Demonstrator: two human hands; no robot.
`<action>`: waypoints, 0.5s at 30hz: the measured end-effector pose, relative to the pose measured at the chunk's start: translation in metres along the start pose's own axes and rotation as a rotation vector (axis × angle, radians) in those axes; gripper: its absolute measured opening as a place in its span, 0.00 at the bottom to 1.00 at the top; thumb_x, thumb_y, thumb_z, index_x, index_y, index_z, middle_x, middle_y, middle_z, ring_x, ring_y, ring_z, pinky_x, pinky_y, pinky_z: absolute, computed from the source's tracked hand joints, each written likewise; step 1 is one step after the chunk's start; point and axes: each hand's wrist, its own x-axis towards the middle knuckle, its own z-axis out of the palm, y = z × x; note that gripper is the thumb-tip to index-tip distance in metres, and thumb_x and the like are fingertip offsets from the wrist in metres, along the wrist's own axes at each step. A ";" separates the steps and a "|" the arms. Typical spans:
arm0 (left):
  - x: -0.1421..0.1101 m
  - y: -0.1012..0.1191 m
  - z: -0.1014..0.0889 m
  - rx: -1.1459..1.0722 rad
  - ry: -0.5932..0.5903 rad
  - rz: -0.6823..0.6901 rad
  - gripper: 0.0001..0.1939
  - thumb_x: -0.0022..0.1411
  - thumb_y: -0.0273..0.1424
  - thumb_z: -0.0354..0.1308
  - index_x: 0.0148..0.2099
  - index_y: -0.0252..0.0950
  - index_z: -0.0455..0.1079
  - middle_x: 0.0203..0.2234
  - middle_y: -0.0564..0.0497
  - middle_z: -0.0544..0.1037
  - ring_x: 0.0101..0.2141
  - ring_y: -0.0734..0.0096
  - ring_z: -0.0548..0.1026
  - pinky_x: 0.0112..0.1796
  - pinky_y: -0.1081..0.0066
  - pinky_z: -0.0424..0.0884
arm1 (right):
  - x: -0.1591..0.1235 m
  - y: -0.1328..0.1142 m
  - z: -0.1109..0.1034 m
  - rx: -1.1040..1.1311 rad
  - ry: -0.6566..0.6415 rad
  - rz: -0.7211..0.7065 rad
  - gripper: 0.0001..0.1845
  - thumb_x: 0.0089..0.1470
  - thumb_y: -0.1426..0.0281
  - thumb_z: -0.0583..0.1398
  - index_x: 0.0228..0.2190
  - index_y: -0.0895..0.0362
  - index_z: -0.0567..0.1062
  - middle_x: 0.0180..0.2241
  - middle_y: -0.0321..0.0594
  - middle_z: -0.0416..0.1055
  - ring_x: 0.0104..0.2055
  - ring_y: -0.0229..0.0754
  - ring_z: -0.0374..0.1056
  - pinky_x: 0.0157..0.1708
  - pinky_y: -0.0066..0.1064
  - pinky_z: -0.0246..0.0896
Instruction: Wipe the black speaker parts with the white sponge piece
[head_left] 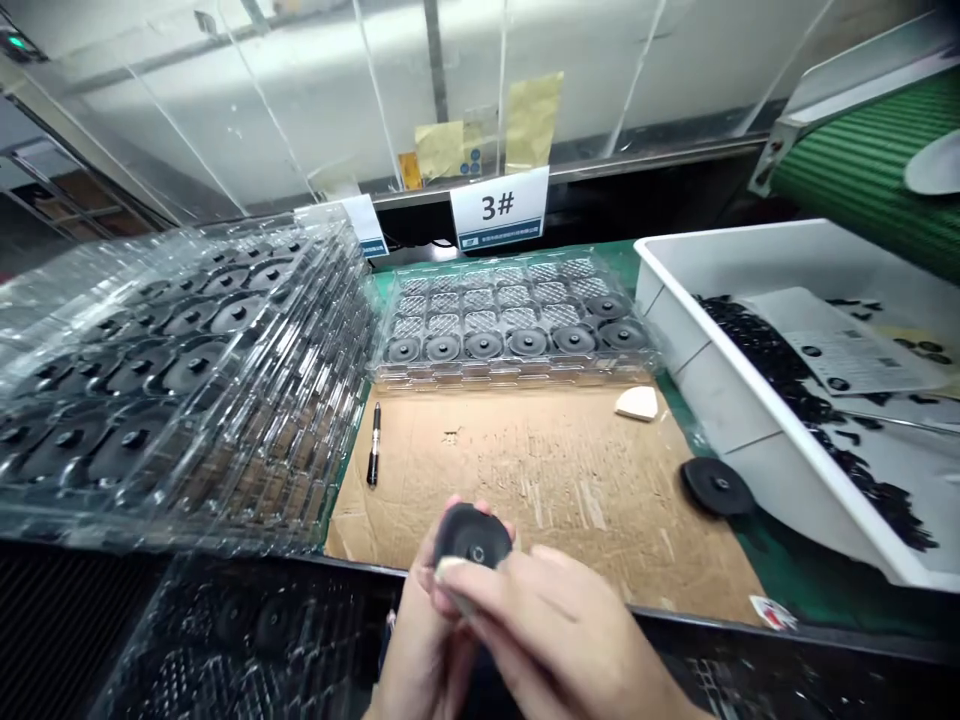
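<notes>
A round black disc with a small centre hole is held up over the near edge of the cardboard sheet. My left hand grips the disc from below and behind. My right hand lies across the left hand, its fingers curled against the disc's lower edge. Another black disc lies flat by the cardboard's right edge. Beyond the cardboard, a clear blister tray holds one full row of discs plus two more in the row behind.
A tall stack of clear trays filled with discs stands on the left. A white bin with black parts and a paper sheet sits on the right. A black pen and a white wedge lie on the cardboard. A "3#" label stands behind.
</notes>
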 end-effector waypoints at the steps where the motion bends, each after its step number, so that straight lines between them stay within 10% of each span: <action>1: -0.002 0.001 -0.001 0.009 -0.008 0.045 0.24 0.43 0.37 0.68 0.46 0.46 0.73 0.45 0.52 0.78 0.48 0.59 0.73 0.48 0.68 0.68 | -0.005 0.002 -0.002 0.020 -0.060 0.048 0.13 0.57 0.75 0.54 0.42 0.56 0.73 0.31 0.38 0.76 0.30 0.38 0.70 0.31 0.28 0.65; 7: -0.020 0.008 0.000 -0.048 -0.169 0.101 0.26 0.40 0.37 0.68 0.46 0.47 0.73 0.44 0.54 0.79 0.47 0.58 0.73 0.48 0.70 0.68 | -0.052 0.064 -0.002 0.073 0.171 0.659 0.15 0.55 0.63 0.54 0.43 0.52 0.74 0.43 0.40 0.74 0.40 0.43 0.71 0.33 0.27 0.66; 15: -0.038 0.004 0.013 -0.122 -0.406 0.046 0.25 0.44 0.39 0.65 0.47 0.49 0.72 0.47 0.56 0.77 0.48 0.61 0.73 0.48 0.70 0.67 | -0.086 0.120 0.032 0.066 0.156 0.688 0.22 0.54 0.57 0.54 0.41 0.60 0.75 0.37 0.44 0.76 0.38 0.46 0.72 0.34 0.35 0.68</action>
